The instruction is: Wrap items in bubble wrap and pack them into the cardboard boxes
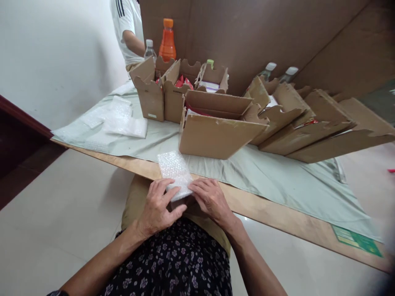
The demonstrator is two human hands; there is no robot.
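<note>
A bubble-wrap pouch (173, 167) lies at the near edge of the table (277, 218), its near end hanging over my lap. My left hand (159, 205) grips that near end, thumb on top. On the other side, the fingers of my right hand (210, 198) press the same end. An open cardboard box (216, 133) stands just beyond the pouch on the pale green cloth (277, 176).
Several more open cardboard boxes (308, 123) line the table. A stack of bubble-wrap pouches (120, 119) lies at the left. An orange bottle (167, 41) and clear bottles stand behind. Another person in a white shirt (128, 24) is at the far end. Large cardboard sheets (262, 33) lean behind.
</note>
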